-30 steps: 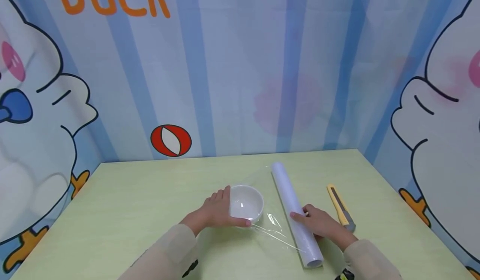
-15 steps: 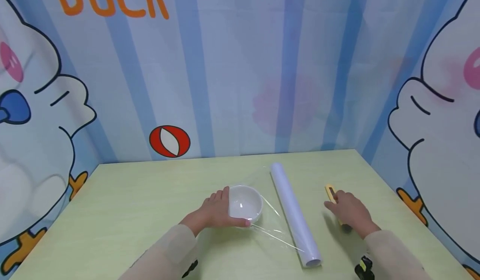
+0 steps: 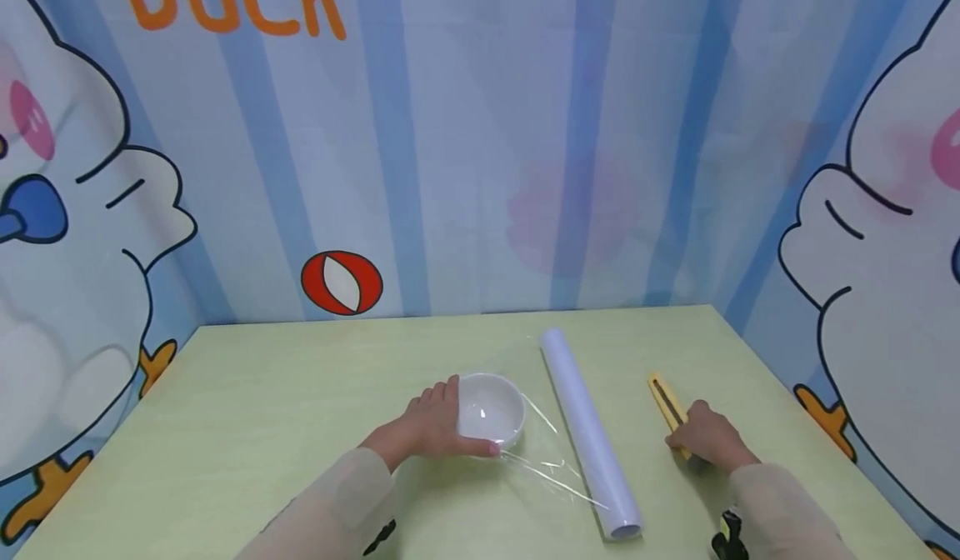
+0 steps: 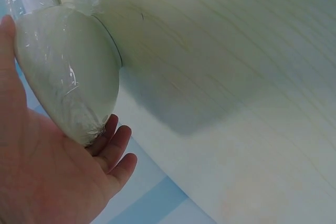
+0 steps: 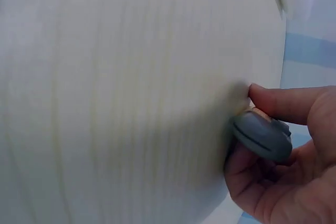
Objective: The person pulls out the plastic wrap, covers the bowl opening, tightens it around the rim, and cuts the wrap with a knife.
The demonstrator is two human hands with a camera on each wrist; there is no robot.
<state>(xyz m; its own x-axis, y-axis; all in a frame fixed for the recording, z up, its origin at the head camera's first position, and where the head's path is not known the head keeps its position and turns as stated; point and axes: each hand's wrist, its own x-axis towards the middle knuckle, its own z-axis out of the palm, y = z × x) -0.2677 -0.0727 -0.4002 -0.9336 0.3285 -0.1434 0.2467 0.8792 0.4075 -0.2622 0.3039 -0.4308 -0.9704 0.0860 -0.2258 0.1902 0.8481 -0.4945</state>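
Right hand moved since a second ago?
Yes: judged against the table, the right hand went rightward, off the film roll and onto the yellow cutter.

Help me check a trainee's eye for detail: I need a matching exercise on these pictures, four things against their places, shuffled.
Things
1. bowl
2. roll
3. cutter
4. ball

Places
A. lying between bowl and cutter
B. printed on the backdrop
C. gripped by the left hand
D. held by the right hand

Pairs: 1-C, 2-A, 3-D, 4-B
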